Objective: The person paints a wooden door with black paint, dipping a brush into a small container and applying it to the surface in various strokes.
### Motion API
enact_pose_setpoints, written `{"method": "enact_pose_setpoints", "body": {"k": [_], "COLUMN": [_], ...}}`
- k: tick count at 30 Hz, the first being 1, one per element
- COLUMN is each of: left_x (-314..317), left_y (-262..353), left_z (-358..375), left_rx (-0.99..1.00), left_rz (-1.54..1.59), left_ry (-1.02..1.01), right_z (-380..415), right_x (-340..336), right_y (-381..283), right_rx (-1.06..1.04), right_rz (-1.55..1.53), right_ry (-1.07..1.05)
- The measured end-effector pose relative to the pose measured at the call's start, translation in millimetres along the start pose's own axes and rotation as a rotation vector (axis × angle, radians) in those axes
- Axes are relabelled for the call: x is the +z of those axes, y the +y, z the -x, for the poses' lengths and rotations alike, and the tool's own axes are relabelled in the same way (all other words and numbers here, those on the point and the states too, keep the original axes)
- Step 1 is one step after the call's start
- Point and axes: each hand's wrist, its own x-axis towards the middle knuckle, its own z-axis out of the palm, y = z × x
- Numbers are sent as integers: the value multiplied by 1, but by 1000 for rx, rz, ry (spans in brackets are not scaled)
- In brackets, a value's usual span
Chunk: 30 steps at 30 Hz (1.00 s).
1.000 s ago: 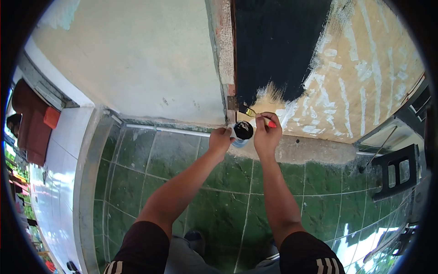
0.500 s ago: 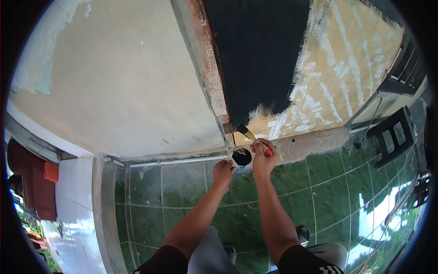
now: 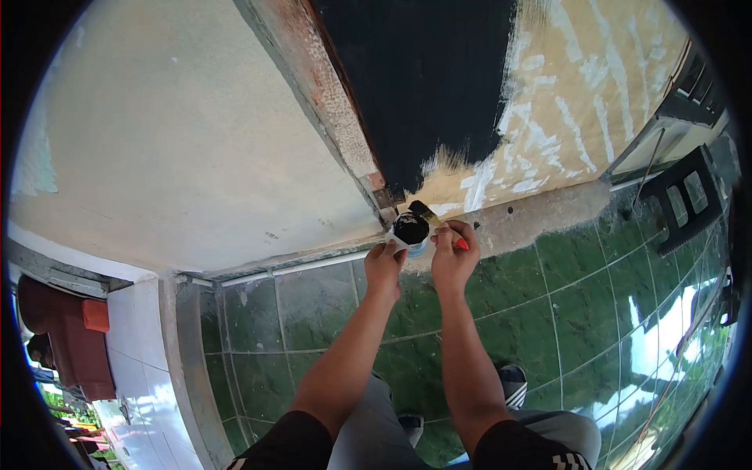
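My left hand (image 3: 385, 265) is closed on the side of a small pale cup (image 3: 411, 229) with black paint inside. In my right hand (image 3: 454, 249) is a paintbrush (image 3: 432, 216) with a red-tipped handle, its black bristles at the cup's upper right rim. Whether the bristles touch the rim I cannot tell. Just beyond the cup stands a wall with a black painted area (image 3: 415, 86), ragged along its lower and right edges. Beside that lies a cream area (image 3: 583, 102) with white streaks.
A rough vertical strip (image 3: 329, 86) separates the black area from the pale wall (image 3: 180, 141). A white pipe (image 3: 321, 265) runs along the wall's base over green tiles (image 3: 501, 298). A dark slotted object (image 3: 683, 200) stands right; a brown object (image 3: 66, 337) is far left.
The brush has come down and tilted over towards the cup, closer to its rim. The view has shifted, with the wall now further left in it.
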Motion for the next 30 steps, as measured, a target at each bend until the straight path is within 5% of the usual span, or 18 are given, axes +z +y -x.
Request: {"method": "enact_pose_setpoints", "body": {"k": [10, 17, 24, 27, 30], "left_x": [6, 0, -12, -18, -18], "left_y": [6, 7, 3, -1, 1], "left_z": [7, 7, 8, 4, 6], "left_rx": [-43, 10, 3, -25, -34], "left_rz": [23, -20, -78, -64, -47], "left_ry": [3, -48, -41, -57, 1], "right_z": [-8, -5, -15, -21, -18], "right_x": [17, 36, 18, 29, 19], "right_y": [32, -36, 24, 0, -16], "right_rx": [-37, -12, -234, -187, -258], "right_rz": [280, -137, 505, 251, 372], "right_ry": [-64, -13, -159, -85, -90]}}
